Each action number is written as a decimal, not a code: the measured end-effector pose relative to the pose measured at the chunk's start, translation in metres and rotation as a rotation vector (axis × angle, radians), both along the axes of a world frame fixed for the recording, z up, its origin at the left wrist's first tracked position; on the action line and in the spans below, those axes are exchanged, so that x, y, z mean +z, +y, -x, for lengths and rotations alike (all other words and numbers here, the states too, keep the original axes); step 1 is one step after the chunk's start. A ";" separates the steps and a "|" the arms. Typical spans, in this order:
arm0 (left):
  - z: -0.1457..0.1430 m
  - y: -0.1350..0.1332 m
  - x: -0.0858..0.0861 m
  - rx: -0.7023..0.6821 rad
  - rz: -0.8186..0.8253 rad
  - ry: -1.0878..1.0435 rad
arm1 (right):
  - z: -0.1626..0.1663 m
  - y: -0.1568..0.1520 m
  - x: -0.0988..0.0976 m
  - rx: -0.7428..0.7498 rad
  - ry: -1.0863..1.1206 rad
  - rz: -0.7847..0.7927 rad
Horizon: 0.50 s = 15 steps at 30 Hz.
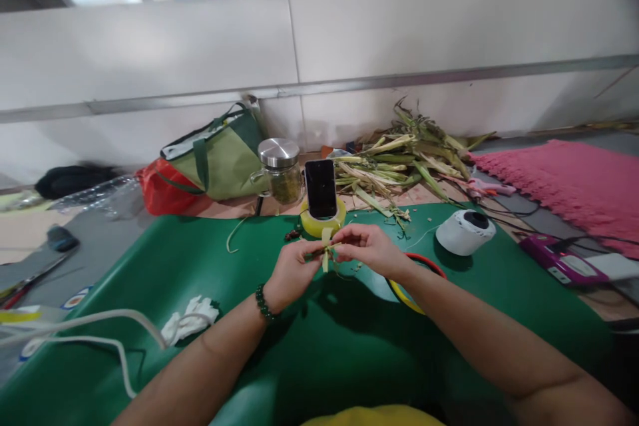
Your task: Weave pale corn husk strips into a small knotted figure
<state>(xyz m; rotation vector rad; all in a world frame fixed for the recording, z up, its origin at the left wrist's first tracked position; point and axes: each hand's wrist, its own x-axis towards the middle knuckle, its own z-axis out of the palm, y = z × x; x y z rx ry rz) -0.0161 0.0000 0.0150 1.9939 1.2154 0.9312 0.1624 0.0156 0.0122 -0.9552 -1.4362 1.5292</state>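
Observation:
Both my hands meet above the green mat (319, 346), pinching a small piece made of pale green leaf strips (327, 251). My left hand (294, 273), with a dark bead bracelet on its wrist, grips the piece from the left. My right hand (367, 247) pinches it from the right with fingers pressed together. Just beyond them a black phone (320, 188) stands upright in a yellow tape roll (319, 223).
A heap of green and dried leaves (399, 160) lies at the back by the wall. A lidded glass jar (280, 172), a green bag (214, 156), a white round device (465, 231), a pink mat (564, 180), white gloves (190, 323) and a white cable (100, 329) surround the mat.

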 end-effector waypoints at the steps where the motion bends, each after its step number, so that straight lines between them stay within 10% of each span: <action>1: 0.000 0.000 0.000 -0.013 0.049 -0.061 | -0.001 0.000 0.002 -0.005 -0.012 -0.015; 15: -0.008 -0.007 0.000 -0.079 0.275 -0.332 | -0.007 -0.006 0.001 0.032 -0.511 -0.613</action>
